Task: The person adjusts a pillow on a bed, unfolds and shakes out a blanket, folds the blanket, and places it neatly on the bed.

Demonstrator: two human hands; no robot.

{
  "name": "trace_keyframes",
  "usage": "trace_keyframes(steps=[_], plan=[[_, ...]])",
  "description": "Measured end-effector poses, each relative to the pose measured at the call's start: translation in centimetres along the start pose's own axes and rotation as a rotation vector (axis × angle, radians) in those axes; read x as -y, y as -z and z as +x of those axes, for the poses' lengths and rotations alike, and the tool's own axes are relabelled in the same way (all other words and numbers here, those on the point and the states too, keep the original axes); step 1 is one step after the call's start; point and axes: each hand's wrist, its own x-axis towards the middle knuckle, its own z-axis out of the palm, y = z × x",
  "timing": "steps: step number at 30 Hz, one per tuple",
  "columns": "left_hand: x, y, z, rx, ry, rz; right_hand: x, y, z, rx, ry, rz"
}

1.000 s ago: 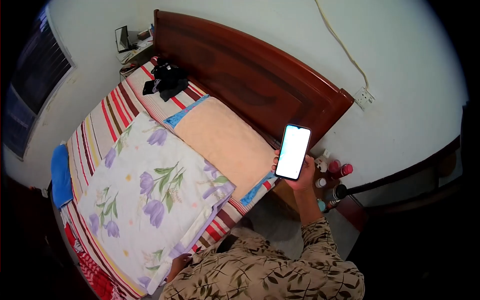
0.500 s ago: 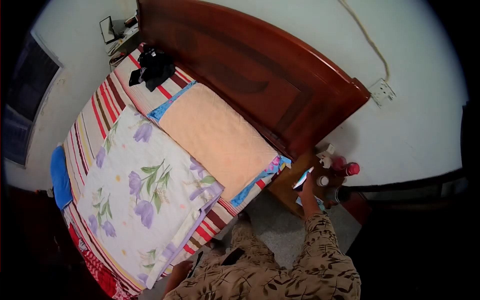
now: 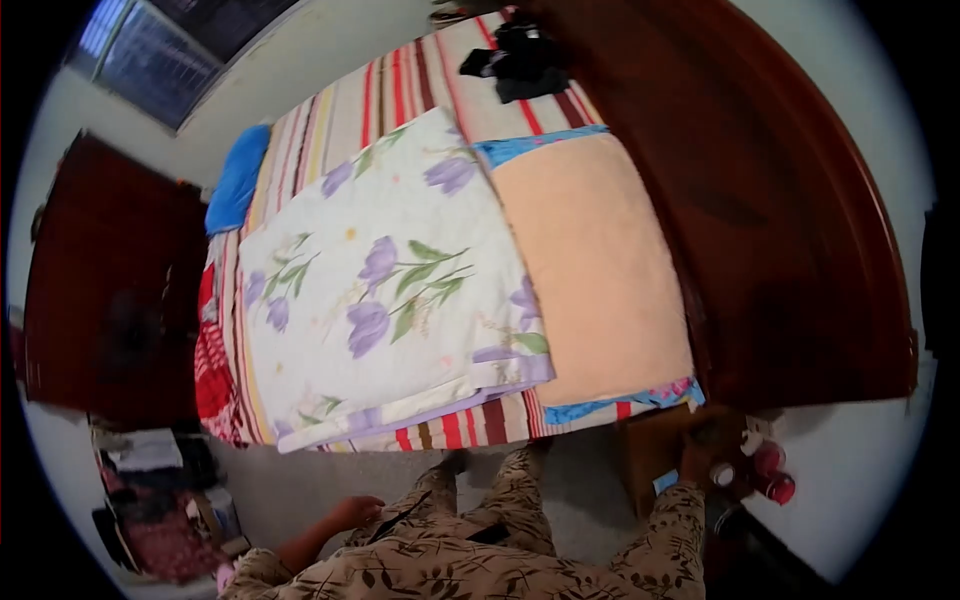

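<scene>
My left hand [image 3: 357, 512] hangs beside my left thigh, its fingers loosely extended and holding nothing. My right hand [image 3: 700, 455] is low over the brown bedside cabinet [image 3: 645, 450], beside the jars; its fingers are dark and blurred, and no phone can be made out there. In front of me a white quilt with purple tulips [image 3: 410, 270] lies folded on the striped bed sheet [image 3: 400, 85]. Against its right side rests a peach-covered pillow [image 3: 600, 270] with blue floral ends.
A dark wooden headboard [image 3: 760, 200] runs along the right. Black clothes [image 3: 525, 65] and a blue pillow [image 3: 238, 180] lie on the bed. Red-lidded containers [image 3: 775, 485] stand by the cabinet's right side. A dark wooden piece of furniture [image 3: 110, 280] and a cluttered shelf [image 3: 160, 500] are at left.
My view has turned left and towards the bed. My right hand, which held a lit phone up, has gone down to the cabinet, and the phone is no longer visible.
</scene>
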Motion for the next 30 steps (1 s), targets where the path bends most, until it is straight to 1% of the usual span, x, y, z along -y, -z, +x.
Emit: trace_keyframes(steps=[1,2,3,6,8,10,12,13,14,15,17,18,19,20,21,23,25,26,28,30], plan=[[-0.4,-0.2,-0.2,0.017,0.067,-0.054,1.1,0.8,0.3,-0.094,-0.059,0.268],[-0.4,-0.4,-0.2,0.009,0.079,-0.089,1.2,1.0,0.4,-0.123,-0.102,0.329],[-0.2,-0.7,-0.2,0.006,0.091,-0.122,1.2,0.9,0.3,-0.104,-0.140,0.301],[0.6,-1.8,-1.0,-0.017,0.117,-0.217,1.2,0.4,-0.2,0.118,-0.192,-0.105],[1.3,-2.3,-1.0,-0.029,0.109,-0.233,1.4,0.5,-0.6,0.316,-0.134,-0.400],[2.0,-2.7,-1.1,-0.017,0.086,-0.207,2.0,1.4,-1.1,0.536,0.002,-0.691],[1.7,-2.1,-1.1,0.002,0.153,-0.270,3.7,2.9,-1.4,0.738,0.200,-0.918],[1.7,-2.2,-1.5,0.009,0.187,-0.307,5.4,3.4,-1.3,0.780,0.263,-0.955],[3.2,-2.8,-1.4,-0.010,0.182,-0.412,7.0,3.4,-1.3,0.789,0.300,-0.944],[5.5,-3.5,-0.5,-0.034,0.177,-0.520,9.2,3.2,-1.2,0.778,0.310,-0.886],[8.3,-4.8,0.3,-0.057,0.208,-0.730,11.7,-0.7,-1.0,0.597,0.174,-0.384],[9.1,-4.6,0.5,-0.055,0.243,-0.831,14.8,-1.8,-0.9,0.512,0.108,-0.129],[10.0,-4.1,0.7,-0.059,0.280,-0.932,18.0,-2.8,-1.3,0.609,-0.013,0.097],[11.0,-3.6,0.8,-0.094,0.300,-0.968,24.2,-3.0,-2.3,0.712,-0.138,0.324],[12.1,-3.2,0.9,-0.131,0.325,-1.007,26.8,-4.8,-2.8,0.771,-0.093,0.463],[16.9,-3.4,2.8,-0.184,0.386,-1.171,31.7,-7.8,-2.8,0.866,-0.372,0.552],[21.6,-3.0,4.7,-0.321,0.446,-1.284,36.6,-10.3,-2.2,0.956,-0.635,0.574],[23.2,-1.7,5.0,-0.395,0.476,-1.337,38.4,-11.8,-2.4,0.939,-0.742,0.654],[27.2,0.0,5.9,-0.512,0.536,-1.454,39.6,-13.4,-2.9,0.873,-0.976,0.802],[32.1,1.7,7.4,-0.616,0.591,-1.584,40.1,-14.6,-3.7,0.884,-0.942,1.034]])
